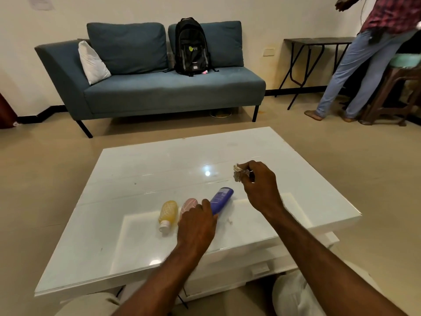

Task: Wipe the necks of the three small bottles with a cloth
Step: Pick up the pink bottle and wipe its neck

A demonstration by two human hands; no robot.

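Three small bottles lie side by side on the white glass-topped table (141, 169): a yellow bottle (169, 212) with a white cap on the left, a pink bottle (189, 204) in the middle, a blue bottle (221, 199) on the right. My left hand (197, 224) lies over the near ends of the pink and blue bottles, hiding their necks; whether it grips either one I cannot tell. My right hand (262, 185) is raised to the right of the blue bottle, pinching a small crumpled cloth (239, 173).
A blue sofa (159, 87) with a black backpack (191, 46) stands beyond the table. At the far right a person (364, 58) stands by a folding table (319, 42) and a wooden stool (391, 94). A small white scrap (230, 221) lies by the blue bottle.
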